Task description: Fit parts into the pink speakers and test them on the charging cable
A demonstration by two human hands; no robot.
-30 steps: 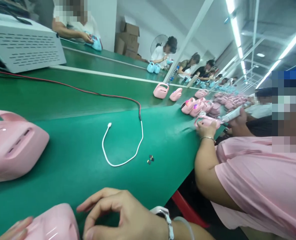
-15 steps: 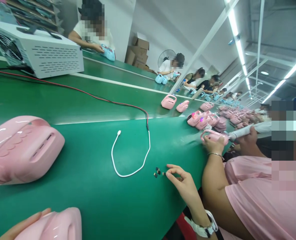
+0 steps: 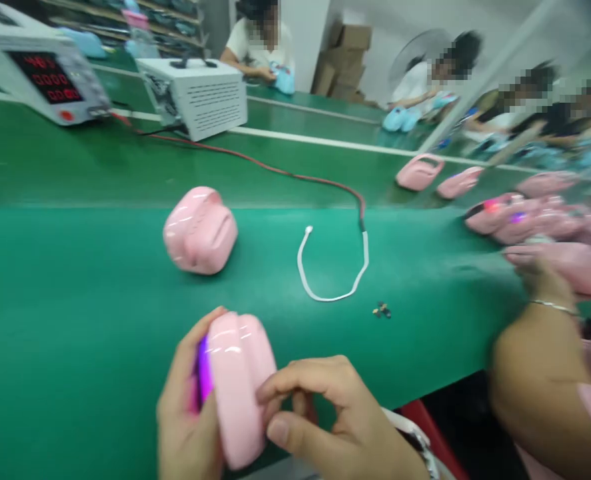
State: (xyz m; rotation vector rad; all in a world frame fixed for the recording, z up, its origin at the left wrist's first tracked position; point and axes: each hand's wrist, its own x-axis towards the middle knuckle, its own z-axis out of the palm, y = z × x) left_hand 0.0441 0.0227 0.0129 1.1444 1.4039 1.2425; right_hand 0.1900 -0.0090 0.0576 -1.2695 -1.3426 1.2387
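My left hand (image 3: 188, 407) grips a glossy pink plastic device (image 3: 238, 393) with a rounded casing, tilted on its side low in the view. Purple light glows from its left face, beside my palm. At its right side is my right hand (image 3: 332, 417), thumb and index finger curled close together and the index fingertip against the casing. Whatever lies between those fingertips is hidden. Several small black memory cards (image 3: 382, 310) with gold contacts lie on the green table. Beyond my left hand stands another pink device (image 3: 200, 230).
A white cable (image 3: 328, 299) curves over the green mat (image 3: 75, 300), joined to a red wire. Behind are a power supply (image 3: 50, 77) with red digits and a white vented box (image 3: 210, 100). On the right, a co-worker's arm (image 3: 535, 347) reaches among pink devices.
My right hand has left the memory cards and come to the pink device. My left hand has brought that device up into view, its purple light now showing. The view has swung left.
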